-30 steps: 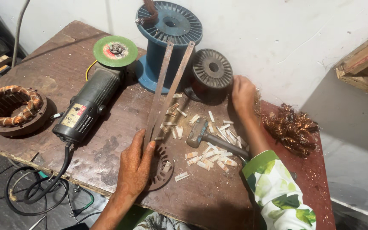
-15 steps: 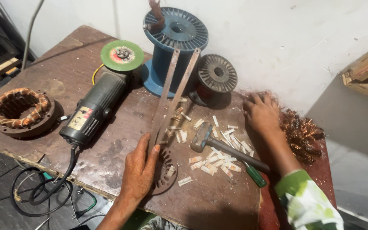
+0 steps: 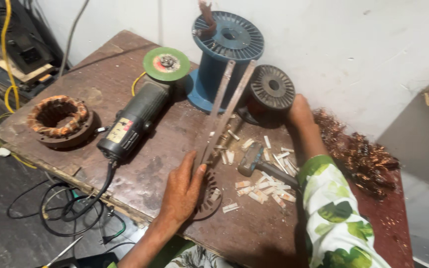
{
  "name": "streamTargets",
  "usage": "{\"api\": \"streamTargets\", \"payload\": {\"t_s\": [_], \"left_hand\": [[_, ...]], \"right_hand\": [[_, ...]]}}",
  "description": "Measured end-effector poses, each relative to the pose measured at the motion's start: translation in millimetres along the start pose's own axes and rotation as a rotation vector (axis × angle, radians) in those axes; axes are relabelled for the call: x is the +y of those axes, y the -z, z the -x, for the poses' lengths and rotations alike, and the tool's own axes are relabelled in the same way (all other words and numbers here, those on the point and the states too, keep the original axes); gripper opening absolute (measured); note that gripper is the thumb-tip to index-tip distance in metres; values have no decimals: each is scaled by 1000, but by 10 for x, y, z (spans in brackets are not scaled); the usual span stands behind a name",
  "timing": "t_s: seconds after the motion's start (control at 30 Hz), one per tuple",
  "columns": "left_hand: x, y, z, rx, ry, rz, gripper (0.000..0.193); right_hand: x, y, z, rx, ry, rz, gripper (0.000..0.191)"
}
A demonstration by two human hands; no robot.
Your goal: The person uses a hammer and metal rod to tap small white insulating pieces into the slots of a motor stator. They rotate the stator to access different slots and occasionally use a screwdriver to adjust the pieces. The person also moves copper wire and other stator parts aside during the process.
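Note:
My left hand (image 3: 182,191) rests flat on a round slotted metal motor core (image 3: 208,201) near the table's front edge, fingers touching the lower ends of two long metal strips (image 3: 224,111) that lean up against a blue spool (image 3: 227,52). My right hand (image 3: 301,111) reaches to the back of the table beside a small dark spool (image 3: 272,89); its fingers are hidden, so I cannot tell whether it holds anything. A hammer (image 3: 254,161) lies between my arms among several white paper slips (image 3: 261,188).
An angle grinder (image 3: 135,116) with a green disc lies left of centre, its cable hanging off the front edge. A copper-wound stator (image 3: 58,119) sits at the far left. Tangled copper wire (image 3: 361,156) is heaped at the right, against the white wall.
My right hand has moved left along the back of the table, from beside the copper wire heap to the small dark spool. My left hand has stayed on the motor core.

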State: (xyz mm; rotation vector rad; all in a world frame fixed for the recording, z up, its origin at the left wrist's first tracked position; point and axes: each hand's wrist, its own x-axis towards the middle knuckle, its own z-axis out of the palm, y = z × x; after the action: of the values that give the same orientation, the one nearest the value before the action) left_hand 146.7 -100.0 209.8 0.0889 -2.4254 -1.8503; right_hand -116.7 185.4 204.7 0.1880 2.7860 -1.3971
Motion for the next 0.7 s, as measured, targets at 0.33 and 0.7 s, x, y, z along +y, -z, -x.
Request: {"api": "streamTargets", "payload": {"t_s": [0.33, 0.7], "left_hand": [[-5, 53, 53, 51, -92, -42, 43], [-66, 62, 88, 26, -93, -34, 49]], "right_hand": [[438, 473, 94, 33, 396, 908, 11], [305, 1358, 676, -86, -35, 1034, 27]]}}
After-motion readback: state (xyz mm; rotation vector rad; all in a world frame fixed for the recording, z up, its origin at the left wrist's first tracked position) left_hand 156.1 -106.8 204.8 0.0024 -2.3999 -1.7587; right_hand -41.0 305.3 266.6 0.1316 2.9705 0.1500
